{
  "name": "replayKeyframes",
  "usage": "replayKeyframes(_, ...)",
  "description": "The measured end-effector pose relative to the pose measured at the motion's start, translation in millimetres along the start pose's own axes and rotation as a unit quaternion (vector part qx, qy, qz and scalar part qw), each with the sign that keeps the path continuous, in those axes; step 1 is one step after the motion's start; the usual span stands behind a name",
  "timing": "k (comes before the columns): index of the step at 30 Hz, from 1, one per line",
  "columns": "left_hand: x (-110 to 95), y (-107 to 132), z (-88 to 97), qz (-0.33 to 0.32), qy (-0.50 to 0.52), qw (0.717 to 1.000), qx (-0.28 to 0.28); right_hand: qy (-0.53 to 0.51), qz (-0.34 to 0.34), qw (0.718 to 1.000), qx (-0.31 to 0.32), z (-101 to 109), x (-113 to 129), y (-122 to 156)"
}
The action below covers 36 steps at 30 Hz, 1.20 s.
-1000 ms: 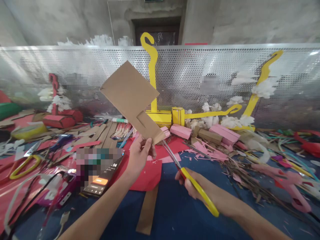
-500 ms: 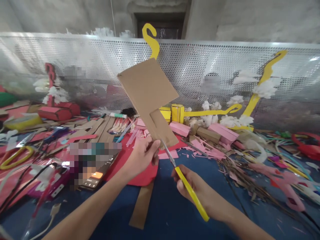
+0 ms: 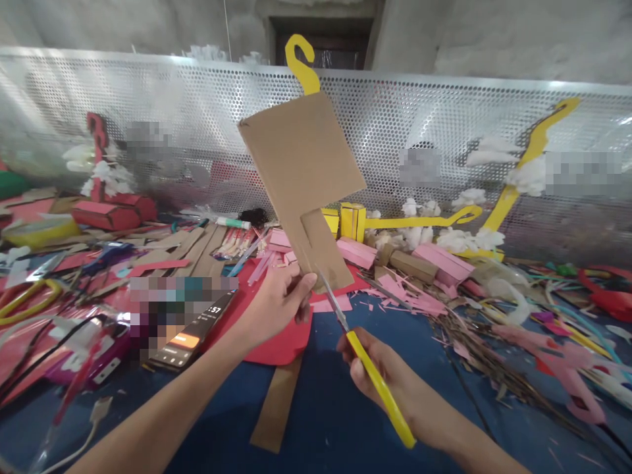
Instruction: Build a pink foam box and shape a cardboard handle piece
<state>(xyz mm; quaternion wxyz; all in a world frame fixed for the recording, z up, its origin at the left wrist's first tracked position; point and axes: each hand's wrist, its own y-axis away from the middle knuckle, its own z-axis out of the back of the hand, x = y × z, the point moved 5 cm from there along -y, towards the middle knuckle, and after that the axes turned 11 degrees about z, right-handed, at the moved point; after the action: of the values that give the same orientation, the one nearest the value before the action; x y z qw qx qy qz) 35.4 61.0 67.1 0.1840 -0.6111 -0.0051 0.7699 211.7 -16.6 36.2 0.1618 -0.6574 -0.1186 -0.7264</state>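
Note:
My left hand (image 3: 284,296) pinches the lower end of a brown cardboard piece (image 3: 303,158), a wide square on top of a narrower strip, held up and tilted. Scissors (image 3: 379,388) with yellow handles are in my right hand (image 3: 375,362), fingers wrapped around them. Their blades reach up to the cardboard's bottom edge, close to my left fingertips; the cut itself is too small to make out. Above the cardboard's upper edge rises a yellow hook shape (image 3: 302,64), its lower part hidden. Under my left hand lies a red sheet (image 3: 276,345) on the blue table (image 3: 340,421).
A brown strip (image 3: 276,408) lies in front. On the left are a phone (image 3: 190,332), yellow-handled scissors (image 3: 29,299) and cables. Pink paper boxes (image 3: 442,260), twigs (image 3: 474,336) and a pink glue gun (image 3: 567,362) lie right. A perforated metal panel (image 3: 197,85) stands behind.
The cardboard has shifted slightly up and right in view. My left hand keeps its pinch and the scissors stay at the lower edge. The view has tilted a little.

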Motion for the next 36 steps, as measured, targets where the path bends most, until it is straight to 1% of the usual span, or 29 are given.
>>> replayKeyframes(5, 0, 1, 2.9, -0.006, 0.006, 1.0, -0.014, -0.012, -0.013, 1.0, -0.01, 0, 2, 2)
replayKeyframes(8, 1, 0, 2.8, -0.008, 0.008, 1.0, -0.008, -0.024, -0.019, 0.999, -0.015, 1, 3, 3)
replayKeyframes(12, 1, 0, 2.2, -0.001, 0.007, 1.0, 0.006, -0.034, 0.004, 0.999, -0.012, 1, 2, 2)
replayKeyframes(15, -2, 1, 2.6, -0.003, 0.006, 1.0, 0.018, -0.026, 0.025, 0.999, -0.001, 0, -8, -2)
replayKeyframes(18, -6, 2, 4.3, -0.005, 0.007, 1.0, 0.02, -0.039, 0.033, 0.999, 0.015, -2, -26, -7)
replayKeyframes(21, -7, 2, 5.4, -0.002, 0.02, 0.999, 0.027, -0.05, 0.038, 0.998, 0.009, -3, -41, -9)
replayKeyframes(23, -6, 2, 4.8, 0.004, 0.042, 0.998, 0.035, -0.051, 0.042, 0.998, 0.009, -4, -44, -9)
replayKeyframes(27, -1, 0, -0.4, 0.023, 0.099, 0.994, 0.033, -0.058, 0.035, 0.998, 0.015, -10, -40, -7)
replayKeyframes(31, 2, 1, -11.1, 0.042, 0.169, 0.984, 0.022, -0.059, 0.046, 0.997, 0.007, -12, -33, -6)
replayKeyframes(34, 0, 4, -19.7, 0.05, 0.168, 0.984, 0.039, -0.054, 0.057, 0.997, 0.009, -12, -28, -6)
replayKeyframes(36, -2, 5, -22.3, 0.05, 0.155, 0.986, 0.046, -0.049, 0.06, 0.997, 0.016, -13, -25, -6)
